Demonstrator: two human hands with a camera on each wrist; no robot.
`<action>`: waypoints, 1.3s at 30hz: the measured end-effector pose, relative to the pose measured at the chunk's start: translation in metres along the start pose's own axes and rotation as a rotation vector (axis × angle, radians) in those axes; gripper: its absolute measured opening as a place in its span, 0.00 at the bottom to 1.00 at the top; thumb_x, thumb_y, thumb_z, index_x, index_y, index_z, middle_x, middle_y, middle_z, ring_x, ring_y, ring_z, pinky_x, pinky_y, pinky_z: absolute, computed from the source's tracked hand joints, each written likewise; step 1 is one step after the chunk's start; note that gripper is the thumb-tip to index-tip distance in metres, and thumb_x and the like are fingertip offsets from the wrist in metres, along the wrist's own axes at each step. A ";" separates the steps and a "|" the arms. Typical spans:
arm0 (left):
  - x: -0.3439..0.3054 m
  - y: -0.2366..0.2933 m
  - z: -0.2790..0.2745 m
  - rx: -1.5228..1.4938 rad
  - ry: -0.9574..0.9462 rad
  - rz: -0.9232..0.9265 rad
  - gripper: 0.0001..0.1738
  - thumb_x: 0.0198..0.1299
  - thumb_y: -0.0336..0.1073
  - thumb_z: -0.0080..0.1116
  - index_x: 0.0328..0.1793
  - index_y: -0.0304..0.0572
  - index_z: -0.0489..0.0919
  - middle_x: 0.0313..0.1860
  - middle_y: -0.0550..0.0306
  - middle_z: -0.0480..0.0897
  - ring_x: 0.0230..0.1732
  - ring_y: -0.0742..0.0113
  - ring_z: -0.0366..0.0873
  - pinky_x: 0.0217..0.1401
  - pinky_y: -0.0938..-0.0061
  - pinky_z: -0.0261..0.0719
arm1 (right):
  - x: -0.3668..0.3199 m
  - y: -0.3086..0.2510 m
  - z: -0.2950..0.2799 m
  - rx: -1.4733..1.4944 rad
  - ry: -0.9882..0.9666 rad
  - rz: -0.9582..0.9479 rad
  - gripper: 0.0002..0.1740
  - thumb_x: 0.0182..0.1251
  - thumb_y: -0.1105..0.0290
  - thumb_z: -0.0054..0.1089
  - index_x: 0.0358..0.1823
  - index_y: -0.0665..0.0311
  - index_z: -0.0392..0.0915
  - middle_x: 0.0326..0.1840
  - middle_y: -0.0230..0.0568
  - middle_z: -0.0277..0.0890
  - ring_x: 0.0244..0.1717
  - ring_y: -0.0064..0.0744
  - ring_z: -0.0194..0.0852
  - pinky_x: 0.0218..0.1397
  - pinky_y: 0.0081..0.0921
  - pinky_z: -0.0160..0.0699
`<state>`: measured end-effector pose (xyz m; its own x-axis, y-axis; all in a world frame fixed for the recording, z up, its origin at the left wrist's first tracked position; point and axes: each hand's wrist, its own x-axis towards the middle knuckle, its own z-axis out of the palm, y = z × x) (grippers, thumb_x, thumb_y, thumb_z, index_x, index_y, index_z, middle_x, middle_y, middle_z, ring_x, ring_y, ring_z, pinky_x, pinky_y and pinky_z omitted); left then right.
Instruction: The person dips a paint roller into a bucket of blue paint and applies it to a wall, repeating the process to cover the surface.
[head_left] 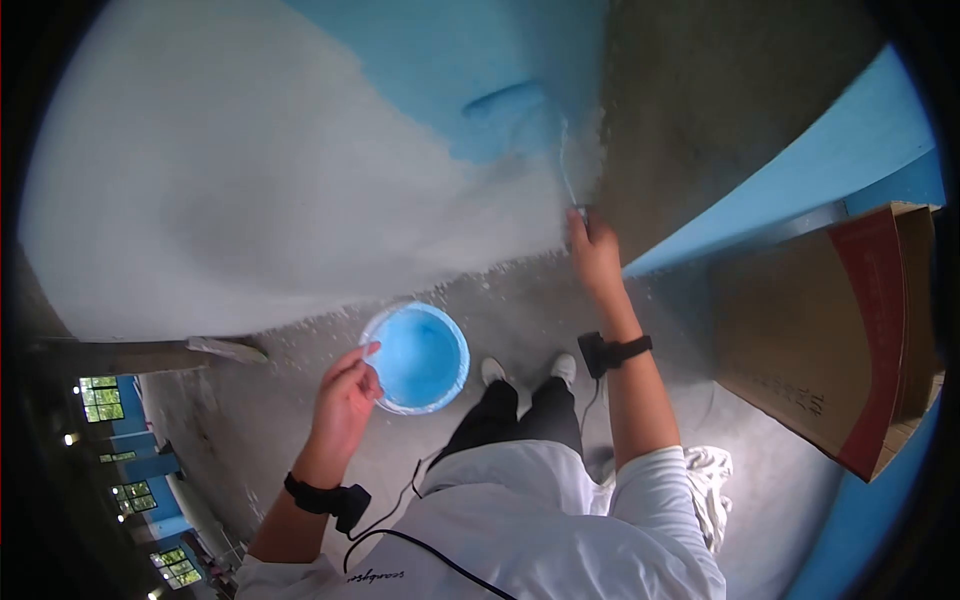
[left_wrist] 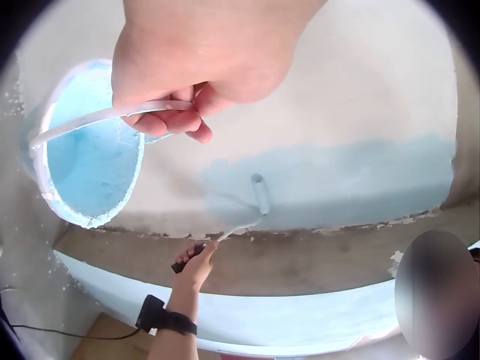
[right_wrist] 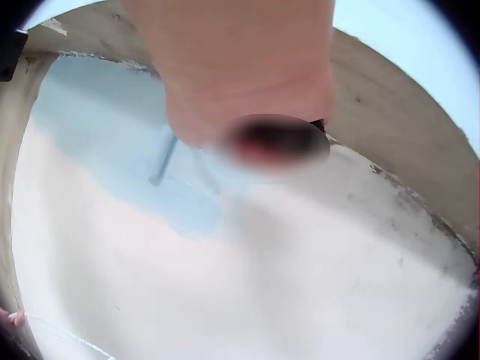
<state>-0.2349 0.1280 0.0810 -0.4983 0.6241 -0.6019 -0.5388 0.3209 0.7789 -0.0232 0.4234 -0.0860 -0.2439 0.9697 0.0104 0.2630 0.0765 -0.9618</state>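
Note:
My right hand (head_left: 597, 258) grips the dark handle of a paint roller (head_left: 503, 97). Its blue sleeve lies against the wall (head_left: 250, 150), within a patch of fresh blue paint (head_left: 440, 60). In the left wrist view the roller's thin wire frame runs from the sleeve down to the hand. My left hand (head_left: 345, 408) holds up a bucket (head_left: 464, 350) with light blue paint inside. The bucket's pale bail handle (left_wrist: 79, 121) passes into the curled fingers in the left wrist view. A blurred patch covers most of the right fingers in the right wrist view.
At the right a large cardboard box (head_left: 810, 340) leans near a blue-painted wall strip (head_left: 800, 180). A whitish cloth (head_left: 708, 490) lies on the floor behind my right side. Cables hang from both wrist bands. Windows (head_left: 100, 398) show far left.

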 end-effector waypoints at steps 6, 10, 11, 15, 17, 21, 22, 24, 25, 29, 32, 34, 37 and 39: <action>0.016 -0.005 -0.020 0.025 -0.057 0.010 0.18 0.72 0.28 0.45 0.63 0.29 0.75 0.29 0.61 0.73 0.33 0.75 0.67 0.41 0.78 0.65 | -0.028 0.031 0.040 -0.081 0.063 -0.078 0.22 0.74 0.56 0.55 0.35 0.73 0.71 0.22 0.57 0.66 0.22 0.49 0.63 0.31 0.38 0.68; 0.037 -0.005 -0.032 -0.056 -0.084 -0.047 0.17 0.72 0.28 0.44 0.63 0.31 0.76 0.30 0.61 0.73 0.33 0.75 0.67 0.40 0.80 0.64 | -0.038 0.031 0.061 -0.018 -0.061 0.162 0.20 0.75 0.59 0.54 0.35 0.73 0.70 0.19 0.43 0.64 0.22 0.30 0.62 0.28 0.33 0.66; 0.041 -0.005 -0.034 -0.054 -0.115 -0.058 0.17 0.72 0.28 0.44 0.63 0.31 0.76 0.30 0.61 0.73 0.33 0.75 0.67 0.40 0.79 0.64 | -0.039 0.015 0.067 -0.023 -0.084 0.158 0.20 0.75 0.59 0.54 0.35 0.73 0.70 0.19 0.43 0.64 0.22 0.30 0.62 0.28 0.33 0.66; 0.057 -0.015 -0.006 -0.063 -0.166 -0.085 0.17 0.73 0.28 0.42 0.63 0.32 0.76 0.30 0.62 0.73 0.33 0.76 0.68 0.39 0.79 0.65 | -0.027 -0.028 0.040 0.087 -0.098 0.252 0.17 0.78 0.61 0.50 0.34 0.67 0.70 0.21 0.29 0.64 0.23 0.18 0.60 0.25 0.22 0.61; 0.057 -0.022 -0.004 -0.079 -0.206 -0.056 0.17 0.73 0.28 0.42 0.63 0.32 0.76 0.30 0.62 0.74 0.33 0.76 0.68 0.38 0.79 0.65 | -0.025 -0.043 0.037 0.087 -0.100 0.191 0.17 0.80 0.60 0.47 0.32 0.65 0.69 0.22 0.25 0.64 0.23 0.15 0.60 0.24 0.19 0.59; 0.056 -0.029 -0.002 -0.067 -0.223 -0.043 0.17 0.73 0.28 0.42 0.63 0.32 0.76 0.29 0.62 0.74 0.32 0.77 0.68 0.37 0.80 0.65 | -0.009 -0.046 0.032 0.112 0.037 0.012 0.18 0.79 0.61 0.47 0.31 0.64 0.68 0.21 0.26 0.62 0.21 0.16 0.57 0.24 0.20 0.58; 0.054 -0.028 -0.001 -0.078 -0.221 -0.053 0.17 0.73 0.28 0.42 0.63 0.32 0.76 0.29 0.62 0.74 0.32 0.77 0.68 0.37 0.80 0.65 | -0.009 -0.036 0.031 0.164 0.048 0.048 0.17 0.78 0.62 0.49 0.30 0.65 0.68 0.20 0.26 0.62 0.22 0.17 0.57 0.25 0.21 0.58; 0.052 -0.023 0.003 -0.057 -0.244 -0.059 0.17 0.73 0.29 0.42 0.62 0.32 0.76 0.29 0.62 0.75 0.32 0.77 0.68 0.37 0.80 0.65 | -0.015 -0.013 0.029 0.119 0.021 0.093 0.19 0.79 0.60 0.49 0.29 0.64 0.68 0.20 0.26 0.62 0.21 0.16 0.57 0.25 0.21 0.58; 0.051 -0.024 0.005 -0.051 -0.239 -0.044 0.17 0.73 0.29 0.42 0.62 0.32 0.76 0.29 0.62 0.75 0.32 0.76 0.68 0.37 0.79 0.65 | -0.018 -0.001 0.030 0.086 -0.003 0.136 0.20 0.79 0.58 0.49 0.29 0.64 0.68 0.20 0.25 0.62 0.21 0.16 0.57 0.24 0.21 0.58; 0.043 -0.024 0.012 -0.061 -0.248 -0.023 0.17 0.73 0.29 0.42 0.62 0.32 0.76 0.29 0.62 0.74 0.32 0.76 0.68 0.37 0.79 0.65 | -0.040 0.028 0.020 0.090 -0.068 0.438 0.22 0.78 0.54 0.50 0.28 0.62 0.70 0.19 0.24 0.62 0.20 0.15 0.57 0.22 0.20 0.56; 0.040 -0.027 0.012 -0.073 -0.233 -0.021 0.17 0.73 0.29 0.43 0.62 0.32 0.76 0.29 0.62 0.74 0.32 0.76 0.67 0.38 0.79 0.65 | -0.041 0.020 0.013 0.204 -0.071 0.438 0.22 0.78 0.54 0.51 0.27 0.62 0.70 0.19 0.25 0.63 0.21 0.15 0.58 0.23 0.19 0.57; 0.039 -0.025 0.011 -0.061 -0.213 -0.017 0.17 0.72 0.29 0.44 0.62 0.31 0.76 0.29 0.61 0.74 0.32 0.76 0.67 0.38 0.80 0.65 | -0.035 -0.016 0.008 0.218 -0.062 0.366 0.22 0.78 0.55 0.51 0.28 0.64 0.71 0.20 0.25 0.64 0.21 0.16 0.59 0.24 0.20 0.58; 0.040 -0.026 0.009 -0.068 -0.200 -0.008 0.17 0.72 0.29 0.44 0.62 0.30 0.76 0.30 0.61 0.74 0.32 0.75 0.67 0.38 0.80 0.65 | -0.016 -0.056 0.003 0.155 -0.049 0.213 0.21 0.77 0.56 0.52 0.31 0.67 0.72 0.21 0.28 0.66 0.23 0.18 0.61 0.26 0.23 0.61; 0.040 -0.026 0.008 -0.063 -0.208 -0.008 0.17 0.72 0.29 0.44 0.62 0.29 0.76 0.30 0.61 0.74 0.32 0.75 0.67 0.39 0.80 0.65 | -0.005 -0.061 0.002 0.088 -0.025 0.135 0.20 0.77 0.57 0.53 0.32 0.69 0.72 0.21 0.31 0.67 0.23 0.20 0.62 0.27 0.24 0.63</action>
<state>-0.2358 0.1504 0.0378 -0.3465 0.7571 -0.5538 -0.5870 0.2855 0.7576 -0.0398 0.4130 -0.0280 -0.2356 0.9636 -0.1262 0.2128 -0.0756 -0.9742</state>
